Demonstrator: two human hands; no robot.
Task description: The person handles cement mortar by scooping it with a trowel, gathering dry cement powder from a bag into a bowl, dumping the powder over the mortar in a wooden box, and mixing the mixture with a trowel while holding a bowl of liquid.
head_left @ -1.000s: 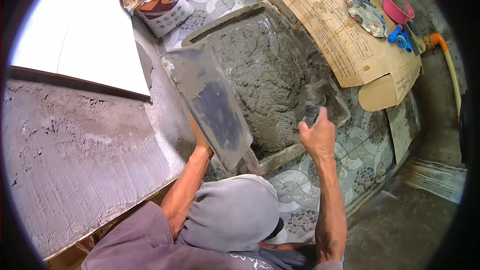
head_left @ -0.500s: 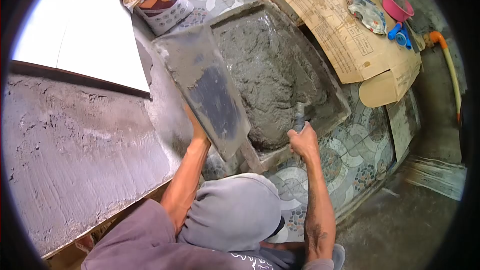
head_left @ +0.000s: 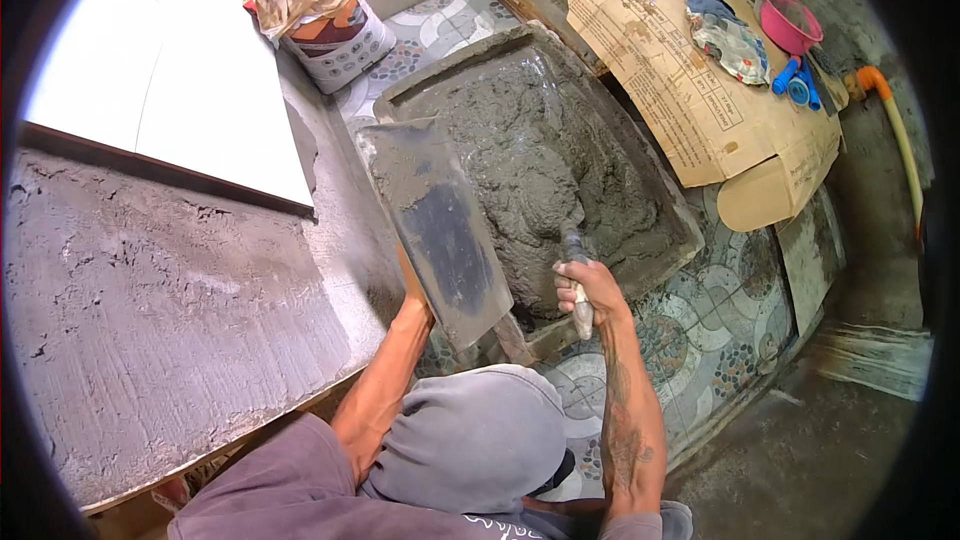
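Fingers (head_left: 566, 292) of the right hand (head_left: 602, 288) curl tightly round a handle (head_left: 583, 320), likely for leverage in mortar (head_left: 520, 175), while the left hand (head_left: 411, 280) seemingly props a board (head_left: 450, 250), fingers hidden, opening unclear.

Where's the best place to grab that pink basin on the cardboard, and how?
I'd pinch the rim of the pink basin on the picture's right, coming from above with the thumb outside and fingers inside. The mouth is open and faces up, and that side looks freer: the crumpled bag lies to its left, and the blue pieces sit close below.
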